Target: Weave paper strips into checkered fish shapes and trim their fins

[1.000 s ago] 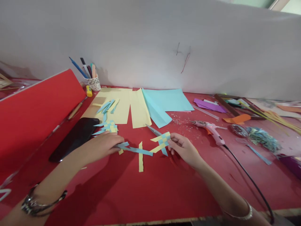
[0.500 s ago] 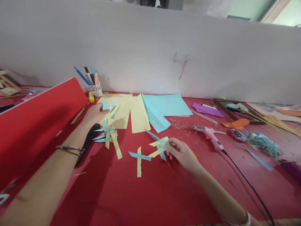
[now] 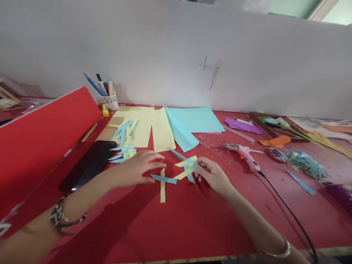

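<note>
My right hand (image 3: 213, 174) pinches the right edge of a small woven piece of blue and yellow paper strips (image 3: 189, 167). Over the table my left hand (image 3: 143, 167) has its fingers spread and holds nothing. Just right of its fingertips lie a blue paper strip (image 3: 171, 180) and a yellow paper strip (image 3: 162, 194), crossed on the red tabletop. More woven paper strips (image 3: 128, 149) rest behind the left hand, partly hidden by it. A pointed scissor-like blade (image 3: 176, 154) shows behind the woven piece; its other end is hidden.
Yellow paper sheets (image 3: 137, 124) and blue paper (image 3: 198, 121) lie along the wall. A black phone (image 3: 89, 165) and a red board (image 3: 46, 139) are at left. At right sit a pink glue gun (image 3: 249, 157) with its cord, and an orange paper piece (image 3: 275, 141).
My left hand has moved from the loose strips at the back left toward the crossed strips, uncovering the phone. My right hand keeps its hold on the woven piece.
</note>
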### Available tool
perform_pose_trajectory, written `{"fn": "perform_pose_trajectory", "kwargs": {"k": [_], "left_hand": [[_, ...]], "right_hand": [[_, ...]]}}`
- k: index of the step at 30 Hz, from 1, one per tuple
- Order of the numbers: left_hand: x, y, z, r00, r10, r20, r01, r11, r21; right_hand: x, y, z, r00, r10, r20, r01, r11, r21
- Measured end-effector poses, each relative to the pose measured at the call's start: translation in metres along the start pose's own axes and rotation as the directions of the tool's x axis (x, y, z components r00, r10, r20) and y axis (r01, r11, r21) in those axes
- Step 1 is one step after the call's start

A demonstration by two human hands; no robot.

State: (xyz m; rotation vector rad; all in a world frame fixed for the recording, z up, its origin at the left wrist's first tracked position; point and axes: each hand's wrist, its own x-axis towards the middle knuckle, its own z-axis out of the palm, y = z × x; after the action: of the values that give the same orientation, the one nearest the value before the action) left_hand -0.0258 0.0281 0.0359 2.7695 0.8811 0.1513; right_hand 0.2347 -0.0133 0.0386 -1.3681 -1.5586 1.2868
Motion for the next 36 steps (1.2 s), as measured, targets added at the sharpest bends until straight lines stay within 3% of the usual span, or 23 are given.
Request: {"fn": "perform_pose_trajectory", "kwargs": {"k": [3, 8, 12, 29, 36], "left_hand": [[0.001, 0.017, 0.007, 0.999, 0.027, 0.038, -0.029, 0.999, 0.042], [0.006, 0.020, 0.011, 0.998, 0.026, 0.050, -0.031, 0.992, 0.118], [0.006, 0.025, 0.010, 0.998, 0.034, 0.047, -0.039, 0.995, 0.089], [0.001, 0.048, 0.008, 0.991, -0.130, 0.027, 0.127, 0.989, 0.075], [-0.002, 0.065, 0.012, 0.963, -0.268, -0.023, 0.268, 0.964, 0.001]], "right_hand": [[0.001, 0.000, -0.001, 1.000, -0.002, -0.025, 0.002, 1.000, 0.009], [0.001, -0.002, -0.002, 0.999, 0.004, -0.037, -0.003, 1.000, 0.014], [0.001, -0.001, -0.002, 0.998, -0.014, -0.053, 0.014, 1.000, 0.005], [0.002, 0.002, -0.003, 0.998, -0.048, -0.046, 0.048, 0.999, 0.003], [0.004, 0.005, -0.002, 0.997, -0.073, -0.035, 0.073, 0.997, 0.011]]}}
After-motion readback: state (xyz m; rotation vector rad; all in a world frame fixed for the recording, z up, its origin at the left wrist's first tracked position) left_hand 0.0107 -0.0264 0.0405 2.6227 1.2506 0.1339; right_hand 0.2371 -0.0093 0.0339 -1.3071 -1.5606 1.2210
